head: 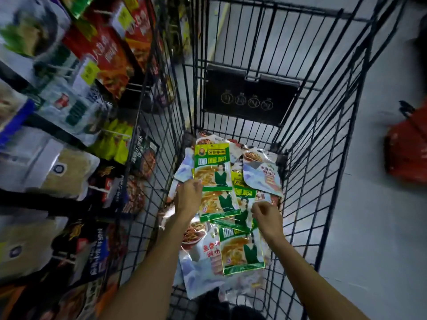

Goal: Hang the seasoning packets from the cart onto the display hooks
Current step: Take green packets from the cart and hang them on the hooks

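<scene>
Several seasoning packets lie in the bottom of a black wire cart [307, 144]. Some are green and yellow, others pale blue with red writing [263, 172]. My left hand [187, 197] is inside the cart and grips the lower left edge of a green packet [212, 166], which stands lifted above the pile. My right hand [268, 219] is also down in the cart, fingers curled and pinching the edge of another green packet [242, 212] in the pile. A further green packet [241, 250] lies flat nearer to me. Display hooks with hanging packets [92, 172] fill the shelving on the left.
The shelving to the left of the cart holds many hanging bags, red boxes [108, 51] and yellow price tags. A red shopping basket [406, 153] sits on the grey floor at the right. A black panel [250, 98] hangs on the cart's far wall.
</scene>
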Demonstrator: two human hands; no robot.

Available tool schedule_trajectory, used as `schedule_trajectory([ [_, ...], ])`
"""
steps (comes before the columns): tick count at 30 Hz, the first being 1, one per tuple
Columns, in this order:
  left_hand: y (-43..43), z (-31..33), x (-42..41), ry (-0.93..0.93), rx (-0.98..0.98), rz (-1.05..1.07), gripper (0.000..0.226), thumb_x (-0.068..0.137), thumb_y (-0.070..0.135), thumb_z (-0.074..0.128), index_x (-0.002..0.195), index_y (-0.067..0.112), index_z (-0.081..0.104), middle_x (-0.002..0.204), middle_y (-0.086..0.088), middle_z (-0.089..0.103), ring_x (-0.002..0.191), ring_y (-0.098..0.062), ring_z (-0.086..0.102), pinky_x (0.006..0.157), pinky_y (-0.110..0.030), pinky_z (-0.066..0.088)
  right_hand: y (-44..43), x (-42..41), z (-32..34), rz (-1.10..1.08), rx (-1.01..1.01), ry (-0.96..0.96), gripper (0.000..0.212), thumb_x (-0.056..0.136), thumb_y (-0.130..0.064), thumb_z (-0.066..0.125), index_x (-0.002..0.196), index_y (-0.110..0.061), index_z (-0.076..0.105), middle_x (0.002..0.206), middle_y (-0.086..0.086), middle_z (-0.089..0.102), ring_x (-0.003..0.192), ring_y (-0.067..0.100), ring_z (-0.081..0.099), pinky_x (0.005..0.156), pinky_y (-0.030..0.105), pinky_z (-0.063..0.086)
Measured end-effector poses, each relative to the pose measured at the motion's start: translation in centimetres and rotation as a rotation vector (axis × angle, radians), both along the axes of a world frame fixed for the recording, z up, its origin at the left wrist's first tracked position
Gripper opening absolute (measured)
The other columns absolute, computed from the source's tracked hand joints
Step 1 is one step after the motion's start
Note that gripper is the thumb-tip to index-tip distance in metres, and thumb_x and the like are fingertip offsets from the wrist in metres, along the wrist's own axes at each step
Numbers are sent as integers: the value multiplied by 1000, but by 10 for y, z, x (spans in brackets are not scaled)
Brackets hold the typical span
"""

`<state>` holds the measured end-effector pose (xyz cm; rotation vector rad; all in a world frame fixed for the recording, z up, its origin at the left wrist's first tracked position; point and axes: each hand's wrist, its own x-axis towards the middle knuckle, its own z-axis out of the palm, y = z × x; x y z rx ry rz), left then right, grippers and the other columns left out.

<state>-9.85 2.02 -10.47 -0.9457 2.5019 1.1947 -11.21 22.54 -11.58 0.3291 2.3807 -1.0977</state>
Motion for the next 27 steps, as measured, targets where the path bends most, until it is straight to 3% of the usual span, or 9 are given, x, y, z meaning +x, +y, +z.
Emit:
schedule_trajectory([
  [2,0,-15,-12,-47,8,-18,34,99,18,46,99,-13,59,101,-37,58,95,-45,57,79,-48,44,-10,-2,-15,21,21,-20,21,96,-23,55,91,-6,66,87,6,66,81,20,59,63,26,37],
  [4,-1,-29,-22,-106,-3,-25,37,98,19,48,99,-17,54,104,-40,54,97,-46,54,83,-49,42,-22,-5,-30,35,8,-44,25,94,-24,58,105,-3,65,98,9,68,86,19,60,71,26,44],
  [8,-4,-55,-37,-179,-10,-6,57,97,26,50,137,-10,33,142,-31,34,130,-43,34,104,-43,32,-41,-11,-52,48,99,-41,26,88,-29,67,97,-5,62,98,15,66,87,26,60,73,32,46],
  [10,-4,-64,-41,-181,-44,33,66,94,30,55,142,-4,26,147,-25,30,135,-38,31,105,-42,30,-47,-11,-58,76,153,-48,34,84,-34,70,94,-4,61,97,16,64,88,30,61,72,35,47],
  [13,-2,-72,-44,-145,-66,80,65,89,31,63,136,-2,33,141,-23,39,130,-37,36,100,-46,34,-53,-8,-59,100,225,-39,49,80,-34,75,114,-5,55,108,12,63,100,30,60,78,36,48],
  [16,-2,-71,-41,-161,-101,92,63,87,26,66,135,-1,36,138,-21,43,127,-35,41,96,-43,35,-55,-6,-56,81,186,-63,48,78,-27,77,113,-5,52,109,13,64,101,30,60,81,39,50],
  [19,-5,-64,-31,-202,-124,85,54,83,22,71,125,-1,46,128,-21,53,119,-35,49,88,-42,40,-49,2,-51,59,166,-91,36,77,-22,78,103,-4,60,103,13,68,90,27,63,72,33,49],
  [22,-11,-58,-17,-225,-98,40,52,79,22,76,117,-2,49,122,-22,56,113,-36,53,83,-43,44,-33,19,-46,14,213,-136,29,77,-23,78,92,-4,61,94,11,67,75,19,52,61,26,34],
  [27,-30,-55,-11,-269,-62,-82,60,69,21,83,118,0,56,123,-18,59,113,-32,56,90,-40,48,-5,43,-44,-102,262,-275,28,80,-27,75,94,-5,63,87,8,66,68,15,54,57,25,39],
])
